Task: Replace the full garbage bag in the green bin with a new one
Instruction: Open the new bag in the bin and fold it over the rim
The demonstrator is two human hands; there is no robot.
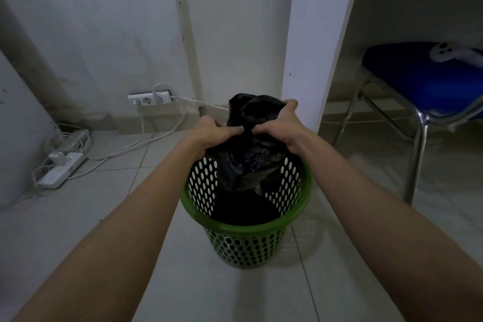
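A green perforated bin stands on the tiled floor in the middle of the view. A black garbage bag sits inside it, its gathered top rising above the rim. My left hand grips the bunched neck of the bag from the left, thumb pointing right. My right hand grips the same neck from the right, fingers curled over the top of the plastic. The bag's lower part is hidden inside the bin.
A white desk panel stands just behind the bin. A blue-seated metal chair is under the desk at right. Power strips and white cables lie on the floor at left, below a wall socket.
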